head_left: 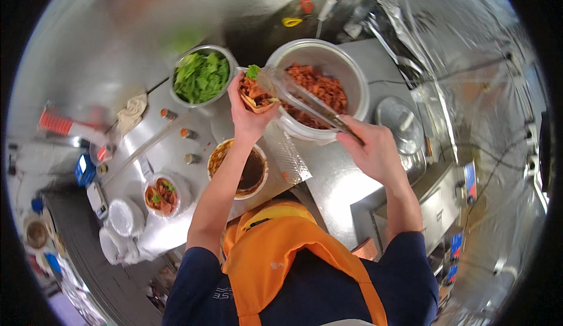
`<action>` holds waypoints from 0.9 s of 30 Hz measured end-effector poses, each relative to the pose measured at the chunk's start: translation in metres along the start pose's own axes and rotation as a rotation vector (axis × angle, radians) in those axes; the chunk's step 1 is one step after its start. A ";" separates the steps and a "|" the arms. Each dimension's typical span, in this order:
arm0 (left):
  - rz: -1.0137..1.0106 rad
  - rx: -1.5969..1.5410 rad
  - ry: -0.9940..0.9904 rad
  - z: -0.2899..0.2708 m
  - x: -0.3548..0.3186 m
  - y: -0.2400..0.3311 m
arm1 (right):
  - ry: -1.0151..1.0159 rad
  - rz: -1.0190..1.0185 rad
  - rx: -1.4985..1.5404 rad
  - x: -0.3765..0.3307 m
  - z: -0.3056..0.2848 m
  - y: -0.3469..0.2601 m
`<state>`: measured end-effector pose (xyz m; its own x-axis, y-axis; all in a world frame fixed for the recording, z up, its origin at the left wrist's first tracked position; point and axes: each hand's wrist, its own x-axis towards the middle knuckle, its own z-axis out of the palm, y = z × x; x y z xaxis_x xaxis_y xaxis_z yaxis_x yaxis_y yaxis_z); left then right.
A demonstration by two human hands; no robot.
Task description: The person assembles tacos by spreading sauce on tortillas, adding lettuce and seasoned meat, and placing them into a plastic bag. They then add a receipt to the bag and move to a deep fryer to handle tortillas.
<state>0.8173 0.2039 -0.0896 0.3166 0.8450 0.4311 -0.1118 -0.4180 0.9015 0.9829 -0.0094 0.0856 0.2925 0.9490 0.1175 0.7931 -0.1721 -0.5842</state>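
"Over the counter (346, 176), what's in the left grip (250, 120)?"

"A filled wrap (256, 98), held between thumb and fingers with its open side up. The fingers curl around its left and lower edges, so it sits right inside the grip. Reddish filling shows, and a green sprig (253, 71) pokes out of the top."

"And the right one?"

"The right grip (373, 151) is closed around the handle end of some metal tongs (319, 110). They slant up and left across the big white pot (360, 82) of reddish-brown shreds, with their tips right by the wrap's right side. Whether they touch it, I can't tell from here."

"So where's the wrap among the bowls?"

"Between that pot and the steel bowl (175, 88) of green leaves (202, 76). Nearer the body is a white tub (265, 173) of dark sauce, partly hidden by the left forearm (220, 188)."

"Anything off to the left?"

"Three small jars (187, 133) in a loose row, then another filled wrap in a clear-covered round container (162, 197), well apart from either grip."
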 end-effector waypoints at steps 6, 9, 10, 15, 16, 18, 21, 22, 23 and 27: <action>-0.024 -0.015 0.193 -0.083 -0.032 0.030 | 0.098 -0.218 -0.049 0.008 0.042 -0.046; -0.055 0.018 0.286 -0.145 -0.061 0.054 | 0.079 -0.535 -0.199 0.003 0.074 -0.097; -0.084 0.014 0.293 -0.170 -0.076 0.055 | 0.073 -0.632 -0.240 0.000 0.089 -0.120; -0.109 0.224 0.470 -0.314 -0.160 0.071 | -0.010 -0.885 -0.397 -0.038 0.195 -0.230; -0.136 0.243 0.505 -0.344 -0.180 0.077 | -0.039 -0.898 -0.358 -0.049 0.216 -0.250; -0.114 0.327 0.567 -0.405 -0.219 0.084 | 0.005 -0.905 -0.354 -0.068 0.261 -0.291; -0.111 0.479 0.643 -0.480 -0.266 0.105 | -0.065 -0.982 -0.358 -0.088 0.307 -0.359; -0.128 0.523 0.660 -0.502 -0.277 0.110 | -0.093 -0.991 -0.380 -0.093 0.319 -0.378; -0.144 0.565 0.674 -0.522 -0.286 0.114 | -0.120 -0.996 -0.404 -0.097 0.330 -0.397; -0.187 0.596 0.694 -0.592 -0.297 0.114 | -0.104 -1.004 -0.341 -0.096 0.379 -0.449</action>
<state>0.1528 0.1028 -0.0919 -0.3744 0.8459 0.3798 0.4465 -0.1945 0.8734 0.3959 0.0766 0.0319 -0.6129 0.7122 0.3422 0.7580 0.6523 0.0001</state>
